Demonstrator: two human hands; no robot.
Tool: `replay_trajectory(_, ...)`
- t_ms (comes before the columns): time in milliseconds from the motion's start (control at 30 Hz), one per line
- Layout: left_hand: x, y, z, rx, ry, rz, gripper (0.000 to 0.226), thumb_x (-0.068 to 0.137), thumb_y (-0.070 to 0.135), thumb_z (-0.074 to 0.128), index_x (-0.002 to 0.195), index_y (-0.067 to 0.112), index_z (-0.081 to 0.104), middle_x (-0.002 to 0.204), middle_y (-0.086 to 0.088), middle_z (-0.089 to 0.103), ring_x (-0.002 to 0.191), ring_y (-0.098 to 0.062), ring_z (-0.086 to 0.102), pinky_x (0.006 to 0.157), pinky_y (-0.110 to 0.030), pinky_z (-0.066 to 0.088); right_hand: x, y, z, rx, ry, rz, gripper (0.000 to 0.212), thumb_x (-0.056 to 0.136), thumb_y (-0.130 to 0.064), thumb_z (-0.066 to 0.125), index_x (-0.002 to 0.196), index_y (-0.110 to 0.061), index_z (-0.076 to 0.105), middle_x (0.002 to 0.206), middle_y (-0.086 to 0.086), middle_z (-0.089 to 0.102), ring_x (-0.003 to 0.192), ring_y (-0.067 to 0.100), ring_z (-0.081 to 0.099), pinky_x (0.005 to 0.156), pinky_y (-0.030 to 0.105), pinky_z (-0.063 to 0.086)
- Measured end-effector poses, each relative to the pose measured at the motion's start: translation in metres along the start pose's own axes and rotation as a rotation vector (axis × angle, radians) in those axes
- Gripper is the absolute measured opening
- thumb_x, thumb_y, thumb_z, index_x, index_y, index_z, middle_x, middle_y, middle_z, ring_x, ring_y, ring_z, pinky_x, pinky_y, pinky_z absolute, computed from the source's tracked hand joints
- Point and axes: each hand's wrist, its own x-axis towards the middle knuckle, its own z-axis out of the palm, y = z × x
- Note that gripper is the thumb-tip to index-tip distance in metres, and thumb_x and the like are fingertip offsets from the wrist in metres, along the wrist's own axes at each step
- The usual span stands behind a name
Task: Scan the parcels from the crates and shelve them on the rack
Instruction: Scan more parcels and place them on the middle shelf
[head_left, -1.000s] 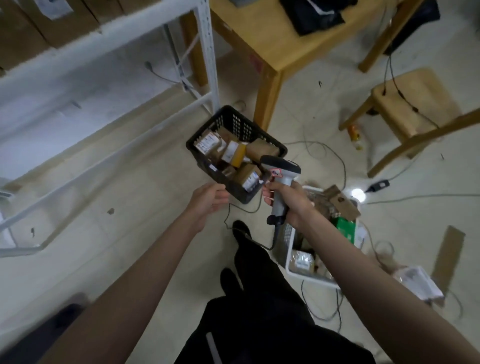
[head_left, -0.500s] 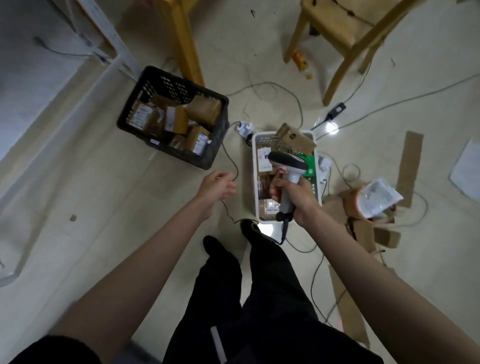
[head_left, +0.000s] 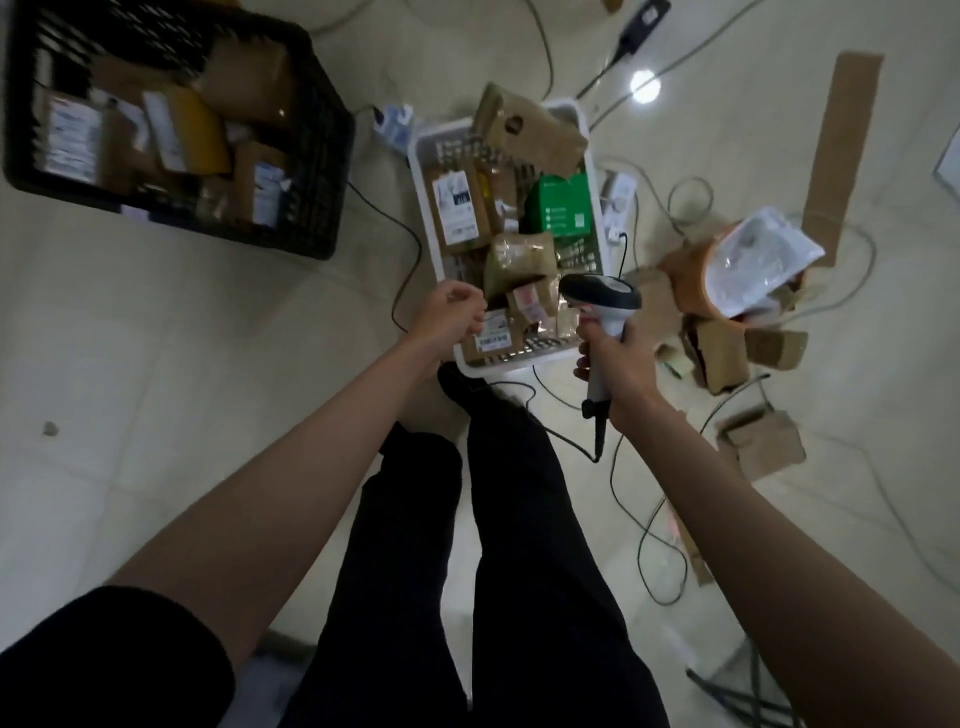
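Parcels (head_left: 511, 265) filled the white crate (head_left: 422, 171) on the floor just ahead of my feet, and more sat in the black crate (head_left: 322, 171) to the left of it, so I judged most of the work was left; the rack was out of view. Loose cardboard (head_left: 719, 353) lay right of the white crate. My right hand (head_left: 621, 371) gripped the scanner (head_left: 600, 312) over the white crate's near right corner. My left hand (head_left: 449, 317) hung above its near left edge, fingers loosely curled and holding nothing.
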Motion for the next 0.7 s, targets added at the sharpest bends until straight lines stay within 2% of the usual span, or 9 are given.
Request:
replay_trajectory(100,0.033,-0.018,0.012,0.097,0.005,0.007,0.016,0.099,0.015,0.057,0.113,0.011,0.062,0.094,-0.001,0.062,0.076,-0.010,0.060,0.058,-0.015,0.048,0.027,0.020,0.001,-0.002,0.000,0.015,0.016,0.094,-0.015,0.066,0.108,-0.010,0.062,0.079,0.007,0.059,0.067,0.020,0.056,0.066,0.035,0.053)
replay_trajectory(200,0.073,-0.039,0.030,0.133,-0.013,-0.013,0.020,0.097,0.015,0.064,0.116,0.011,0.062,0.105,-0.002,0.062,0.085,-0.011,0.060,0.055,-0.009,0.046,0.061,0.045,0.005,0.020,0.006,0.043,0.010,0.093,-0.014,0.065,0.102,-0.011,0.062,0.077,0.006,0.059,0.066,0.017,0.057,0.066,0.034,0.053)
replay_trajectory(267,0.099,-0.053,0.044,0.163,-0.041,0.003,0.031,0.095,0.019,0.067,0.125,0.014,0.062,0.121,-0.003,0.062,0.098,-0.012,0.062,0.070,-0.014,0.051,0.083,0.061,0.009,0.055,0.018,0.076,0.007,0.094,-0.014,0.065,0.099,-0.011,0.062,0.074,0.005,0.059,0.062,0.015,0.056,0.064,0.033,0.052)
replay_trajectory(333,0.125,-0.066,0.058,0.241,-0.042,0.042,0.042,0.093,0.020,0.070,0.133,0.017,0.059,0.136,-0.003,0.056,0.117,-0.016,0.057,0.092,-0.028,0.052,0.102,0.077,0.015,0.085,0.031,0.112,0.010,0.094,-0.016,0.066,0.099,-0.008,0.063,0.071,0.004,0.058,0.059,0.014,0.056,0.063,0.031,0.052)
replay_trajectory(400,0.151,-0.079,0.073,0.344,-0.018,0.104,0.053,0.090,0.020,0.074,0.138,0.016,0.054,0.143,-0.004,0.048,0.126,-0.017,0.051,0.100,-0.028,0.046,0.119,0.092,0.021,0.108,0.026,0.139,0.009,0.094,-0.017,0.066,0.098,-0.009,0.063,0.070,0.003,0.059,0.057,0.013,0.056,0.061,0.028,0.053)
replay_trajectory(467,0.173,-0.090,0.087,0.439,0.006,0.168,0.060,0.087,0.019,0.076,0.141,0.015,0.051,0.144,-0.004,0.043,0.124,-0.018,0.051,0.096,-0.025,0.044,0.131,0.105,0.026,0.126,0.023,0.147,0.010,0.093,-0.018,0.068,0.097,-0.011,0.063,0.069,0.002,0.060,0.056,0.011,0.057,0.059,0.025,0.054)
replay_trajectory(600,0.204,-0.110,0.113,0.519,0.059,0.297,0.054,0.085,0.015,0.076,0.134,0.014,0.054,0.140,-0.003,0.043,0.114,-0.021,0.056,0.093,-0.041,0.052,0.149,0.129,0.031,0.168,0.026,0.167,0.009,0.093,-0.019,0.070,0.094,-0.012,0.064,0.066,-0.001,0.061,0.055,0.011,0.057,0.058,0.024,0.054)
replay_trajectory(700,0.217,-0.120,0.129,0.526,0.150,0.336,0.048,0.084,0.020,0.077,0.126,0.015,0.056,0.136,-0.001,0.048,0.109,-0.019,0.058,0.082,-0.034,0.050,0.154,0.143,0.030,0.194,0.023,0.188,0.007,0.092,-0.016,0.069,0.092,-0.012,0.064,0.062,-0.004,0.061,0.055,0.011,0.057,0.059,0.025,0.054)
